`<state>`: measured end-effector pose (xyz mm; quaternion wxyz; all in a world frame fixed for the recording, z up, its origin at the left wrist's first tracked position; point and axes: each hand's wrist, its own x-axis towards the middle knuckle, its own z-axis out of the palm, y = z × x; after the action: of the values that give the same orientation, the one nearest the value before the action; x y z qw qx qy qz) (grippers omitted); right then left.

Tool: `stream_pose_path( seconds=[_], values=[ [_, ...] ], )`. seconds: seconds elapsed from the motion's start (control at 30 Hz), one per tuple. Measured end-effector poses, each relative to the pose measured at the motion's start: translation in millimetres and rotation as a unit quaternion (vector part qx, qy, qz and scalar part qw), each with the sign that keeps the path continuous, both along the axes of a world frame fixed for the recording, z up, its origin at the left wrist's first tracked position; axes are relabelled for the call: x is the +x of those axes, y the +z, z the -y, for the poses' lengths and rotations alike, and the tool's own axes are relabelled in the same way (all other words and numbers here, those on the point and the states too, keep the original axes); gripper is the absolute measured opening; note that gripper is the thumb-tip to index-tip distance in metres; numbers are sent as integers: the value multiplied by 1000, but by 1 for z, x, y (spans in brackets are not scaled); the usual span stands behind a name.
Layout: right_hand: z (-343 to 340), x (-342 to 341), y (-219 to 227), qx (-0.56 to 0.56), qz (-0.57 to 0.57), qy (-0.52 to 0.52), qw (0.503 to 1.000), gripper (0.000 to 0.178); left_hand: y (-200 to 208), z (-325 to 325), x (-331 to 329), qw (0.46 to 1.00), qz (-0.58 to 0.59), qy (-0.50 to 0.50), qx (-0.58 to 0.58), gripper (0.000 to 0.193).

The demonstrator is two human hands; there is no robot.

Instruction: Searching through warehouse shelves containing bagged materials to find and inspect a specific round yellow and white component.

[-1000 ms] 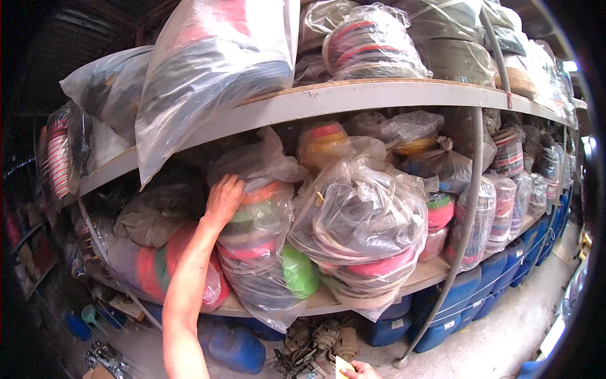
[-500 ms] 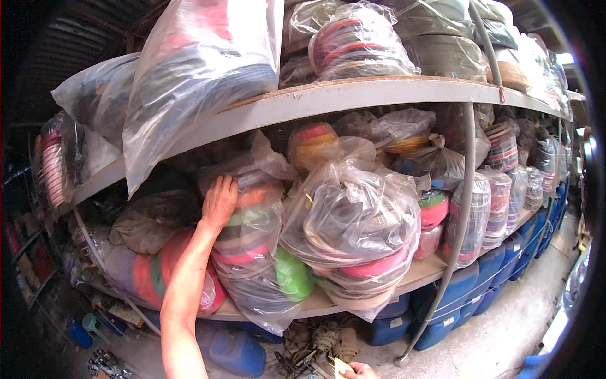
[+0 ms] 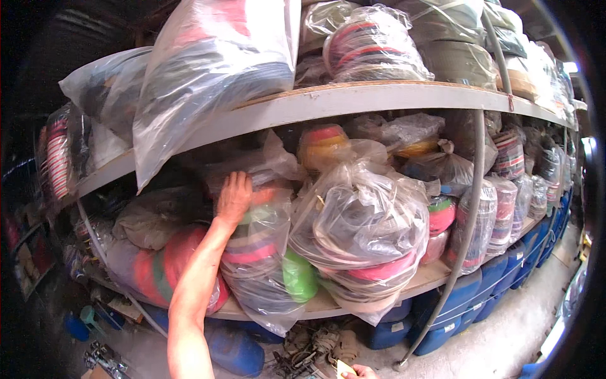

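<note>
Two bare hands in view. Nearest, at the bottom edge, right hand [image 3: 361,372] — thumb and finger pinching a small yellow card [image 3: 343,367], other fingers mostly cut off. Left hand [image 3: 235,197] reaches up to the middle shelf, fingers close together and bent over the upper left of a clear plastic bag [image 3: 252,256]; thumb hidden, can't tell if it grips. That bag stands on the shelf board [image 3: 328,304], holding stacked coiled rolls: orange, green, dark, pink, grey. Bright green bundle [image 3: 298,276] at its right side, can't tell if inside. Just right, a fatter clear bag [image 3: 363,234], top bunched, coils of dark, beige and pink within. Left, a bag of red rolls [image 3: 183,259] with a green band. Below the shelf, blue jugs [image 3: 235,351], contents hidden. Up top, a big milky bag [image 3: 211,76] overhangs the edge, red and dark blue showing through. Behind the fat bag, a smaller bag [image 3: 323,146] with red and yellow rolls — farther right, a row of wrapped striped rolls [image 3: 500,205].
</note>
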<state>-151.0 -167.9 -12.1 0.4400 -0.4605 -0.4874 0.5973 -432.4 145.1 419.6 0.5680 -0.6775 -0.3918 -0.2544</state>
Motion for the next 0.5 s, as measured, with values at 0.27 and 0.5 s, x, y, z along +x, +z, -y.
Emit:
stream_pose_path(
  seconds=[0.27, 0.5],
  values=[
    [2, -1, 8, -17, 12, 26, 999, 29, 1, 12, -1, 997, 33, -41, -54, 35],
    [4, -3, 27, -63, 11, 42, 997, 32, 1, 19, -10, 998, 0, -53, -19, 35]
  ],
)
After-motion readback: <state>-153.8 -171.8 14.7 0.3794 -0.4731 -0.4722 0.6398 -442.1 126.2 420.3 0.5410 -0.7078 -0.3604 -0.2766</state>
